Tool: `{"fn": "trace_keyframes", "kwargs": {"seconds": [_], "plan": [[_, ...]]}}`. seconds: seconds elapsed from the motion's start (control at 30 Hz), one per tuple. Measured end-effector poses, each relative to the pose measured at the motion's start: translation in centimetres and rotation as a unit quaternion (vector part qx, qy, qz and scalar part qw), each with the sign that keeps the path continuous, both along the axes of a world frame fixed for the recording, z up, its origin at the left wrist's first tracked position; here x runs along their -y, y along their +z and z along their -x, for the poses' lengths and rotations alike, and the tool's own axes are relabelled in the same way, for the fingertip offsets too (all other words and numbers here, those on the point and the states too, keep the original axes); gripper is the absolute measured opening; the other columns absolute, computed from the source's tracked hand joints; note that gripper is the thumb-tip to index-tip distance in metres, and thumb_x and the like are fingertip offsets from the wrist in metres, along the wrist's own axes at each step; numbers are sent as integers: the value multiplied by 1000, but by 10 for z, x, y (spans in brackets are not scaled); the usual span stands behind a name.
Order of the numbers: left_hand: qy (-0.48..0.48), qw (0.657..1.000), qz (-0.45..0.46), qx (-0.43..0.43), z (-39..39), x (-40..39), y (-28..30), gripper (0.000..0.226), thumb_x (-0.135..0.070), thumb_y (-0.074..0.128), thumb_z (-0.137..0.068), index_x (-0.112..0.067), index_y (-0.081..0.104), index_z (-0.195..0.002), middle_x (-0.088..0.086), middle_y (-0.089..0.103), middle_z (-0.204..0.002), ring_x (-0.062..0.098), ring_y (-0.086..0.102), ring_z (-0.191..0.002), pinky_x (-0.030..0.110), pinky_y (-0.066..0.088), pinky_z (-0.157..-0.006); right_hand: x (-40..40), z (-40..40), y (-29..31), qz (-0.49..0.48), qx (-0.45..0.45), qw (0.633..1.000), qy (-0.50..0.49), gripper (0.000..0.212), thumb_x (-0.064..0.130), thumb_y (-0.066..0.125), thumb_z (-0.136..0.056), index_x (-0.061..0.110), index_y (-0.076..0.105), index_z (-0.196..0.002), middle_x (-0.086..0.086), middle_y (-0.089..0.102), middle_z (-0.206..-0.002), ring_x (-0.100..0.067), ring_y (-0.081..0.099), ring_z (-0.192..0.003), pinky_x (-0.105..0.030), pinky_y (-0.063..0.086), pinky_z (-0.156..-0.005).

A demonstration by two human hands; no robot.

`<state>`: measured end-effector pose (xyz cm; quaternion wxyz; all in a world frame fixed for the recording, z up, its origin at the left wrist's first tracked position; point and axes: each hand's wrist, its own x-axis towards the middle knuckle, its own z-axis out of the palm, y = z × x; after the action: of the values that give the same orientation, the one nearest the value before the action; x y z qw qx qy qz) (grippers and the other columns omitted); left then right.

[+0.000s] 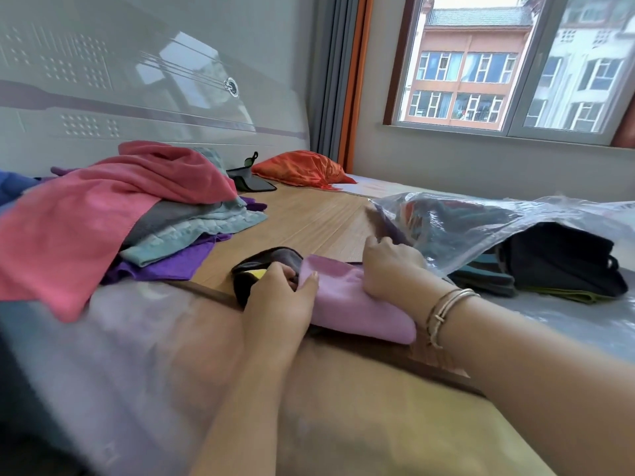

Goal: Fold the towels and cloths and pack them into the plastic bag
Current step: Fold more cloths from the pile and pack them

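Both hands grasp the folded lilac cloth (354, 304): left hand (280, 297) pinches its near-left corner, right hand (390, 266) presses and curls on its far edge. Plastic bag (481, 228) lies just right of the cloth, mouth sagging; risk: fold springs open or snags the limp rim. Black cloth (254, 269) touches the cloth's left side, may drag along. Unfolded pile (113, 214) sits left; bare bamboo mat (309, 214) beyond gives room.

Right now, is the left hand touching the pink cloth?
Touching. In the head view the left hand lies on the near end of the folded pink cloth, its thumb pressed against the cloth's edge with no gap.
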<state>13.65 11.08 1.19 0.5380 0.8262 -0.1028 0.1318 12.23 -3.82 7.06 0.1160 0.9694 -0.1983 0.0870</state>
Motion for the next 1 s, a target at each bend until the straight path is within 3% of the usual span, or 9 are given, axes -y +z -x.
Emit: {"fn": "trace_keyframes", "kwargs": {"seconds": [0.1,0.2,0.4,0.5,0.6,0.7,0.8,0.93,1.0], "plan": [[-21,999,-24,-2,-1,0,1,23,-40,57,-92,-20,62,-103,-8,62,-89,15,57,-89,26,40,-73,-4,-15,-3,-73,0,996,60,43,17,47,-88,9,45,-131,-12,47,-134,-31,38,-128,-39,37,-95],[-39,999,-24,1,1,-2,0,19,-34,57,-92,-20,63,-103,-9,62,-87,15,58,-88,25,40,-72,-9,-22,2,-200,-65,976,51,40,21,48,-89,6,52,-126,-13,57,-122,-28,52,-112,-29,39,-81],[-67,998,5,-12,6,-7,2,13,-22,60,-89,-23,58,-102,-18,57,-82,4,55,-79,15,38,-62,-8,-4,22,-272,-70,957,67,22,25,56,-86,11,50,-101,-2,52,-88,-20,51,-87,-26,40,-64],[-70,997,32,1,14,-8,9,10,-24,58,-91,-27,54,-100,-20,55,-80,-9,49,-71,8,36,-56,-12,9,35,-274,17,955,114,15,25,59,-82,13,51,-77,-1,53,-77,-15,51,-71,-25,38,-55],[-65,993,98,18,31,-5,22,16,-36,48,-97,-23,57,-95,-16,57,-77,-7,50,-69,7,38,-54,-13,41,48,-255,111,946,169,24,22,58,-79,16,44,-61,1,47,-65,-12,44,-59,-25,33,-50],[-90,982,166,5,51,4,29,33,-40,40,-100,-21,58,-81,-6,62,-75,12,58,-72,25,45,-66,-3,86,59,-227,162,941,190,22,20,58,-79,16,45,-62,3,48,-62,-12,44,-59,-26,33,-50],[-131,977,170,-2,76,17,28,37,-37,40,-101,-16,66,-86,3,72,-79,23,68,-79,38,53,-75,16,133,70,-228,191,936,187,18,22,56,-75,15,46,-63,1,51,-64,-16,47,-63,-31,37,-56],[-154,978,123,62,103,46,26,31,-29,46,-100,-10,69,-91,2,70,-82,11,64,-78,21,46,-71,51,187,74,-202,202,947,147,25,14,57,-76,17,40,-58,4,45,-58,-13,41,-57,-30,32,-53],[-176,974,118,79,113,62,25,23,-23,50,-98,-13,69,-91,0,67,-84,7,60,-79,16,42,-68,69,207,71,-155,197,961,118,15,17,56,-76,13,47,-64,1,51,-63,-19,46,-62,-30,34,-54]]}}
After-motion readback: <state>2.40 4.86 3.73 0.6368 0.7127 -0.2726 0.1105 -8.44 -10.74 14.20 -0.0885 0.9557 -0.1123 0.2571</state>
